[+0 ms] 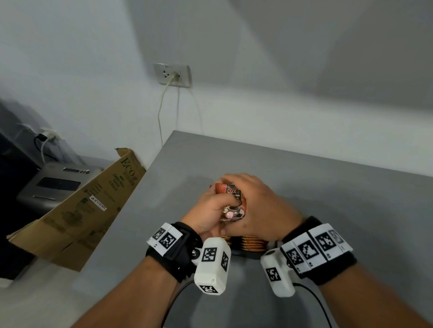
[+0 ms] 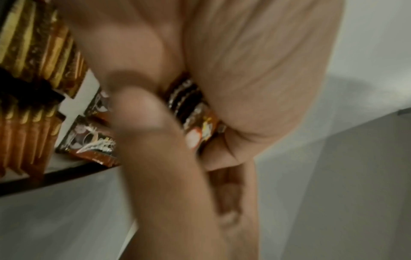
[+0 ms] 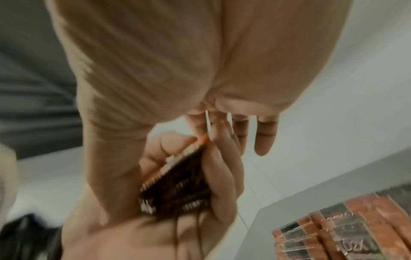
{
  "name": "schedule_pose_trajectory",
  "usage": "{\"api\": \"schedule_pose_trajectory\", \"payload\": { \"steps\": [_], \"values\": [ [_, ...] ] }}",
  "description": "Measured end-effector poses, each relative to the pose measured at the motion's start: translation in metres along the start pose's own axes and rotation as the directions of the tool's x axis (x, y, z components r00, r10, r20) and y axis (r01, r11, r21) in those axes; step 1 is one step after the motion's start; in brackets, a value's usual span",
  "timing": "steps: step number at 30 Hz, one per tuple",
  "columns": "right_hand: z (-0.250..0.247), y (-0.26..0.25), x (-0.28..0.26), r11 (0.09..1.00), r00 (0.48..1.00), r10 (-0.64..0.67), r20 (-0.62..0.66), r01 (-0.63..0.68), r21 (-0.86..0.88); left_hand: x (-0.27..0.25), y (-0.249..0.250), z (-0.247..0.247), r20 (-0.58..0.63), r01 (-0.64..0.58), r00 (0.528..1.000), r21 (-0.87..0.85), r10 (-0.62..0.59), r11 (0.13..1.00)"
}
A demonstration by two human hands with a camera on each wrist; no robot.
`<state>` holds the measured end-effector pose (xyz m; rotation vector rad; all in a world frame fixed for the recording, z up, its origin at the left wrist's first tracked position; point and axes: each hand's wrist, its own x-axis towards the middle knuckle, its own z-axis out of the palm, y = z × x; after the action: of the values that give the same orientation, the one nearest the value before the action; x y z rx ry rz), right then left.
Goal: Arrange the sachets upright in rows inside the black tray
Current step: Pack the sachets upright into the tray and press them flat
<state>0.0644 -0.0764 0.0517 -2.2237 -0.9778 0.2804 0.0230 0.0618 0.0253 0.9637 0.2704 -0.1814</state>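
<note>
While held over worktop (image 1: 309,193): sachet stack (image 1: 230,198), clamped by fingers of both left hand (image 1: 207,213) & right hand (image 1: 260,211); more sachets upright in tray (image 1: 246,252) below.

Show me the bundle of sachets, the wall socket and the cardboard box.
bundle of sachets (image 1: 230,192), head view, on the printed front face.
wall socket (image 1: 172,74), head view, on its plate.
cardboard box (image 1: 88,202), head view, on its printed side.
</note>
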Motion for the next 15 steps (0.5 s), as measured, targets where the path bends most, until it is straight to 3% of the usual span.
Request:
{"api": "schedule_pose_trajectory", "payload": {
  "steps": [5,9,12,15],
  "values": [
    [-0.023,0.007,0.004,0.976,0.956,0.197,-0.217,-0.172,0.132,0.004,0.002,-0.009,0.009,-0.104,0.995,0.111,0.104,0.988],
    [-0.024,0.013,0.008,0.974,0.966,0.204,-0.160,-0.185,0.130,0.008,0.002,-0.010,-0.036,-0.154,0.985,0.282,0.171,0.947],
    [-0.032,0.015,0.011,0.972,0.957,0.221,-0.189,-0.201,0.122,0.009,0.006,-0.014,-0.141,-0.148,0.969,0.328,0.203,0.933],
    [-0.036,0.033,0.017,0.952,0.921,0.306,-0.242,-0.298,0.070,0.009,0.011,-0.031,-0.330,-0.133,0.912,0.325,0.244,0.936]
  ]
}}
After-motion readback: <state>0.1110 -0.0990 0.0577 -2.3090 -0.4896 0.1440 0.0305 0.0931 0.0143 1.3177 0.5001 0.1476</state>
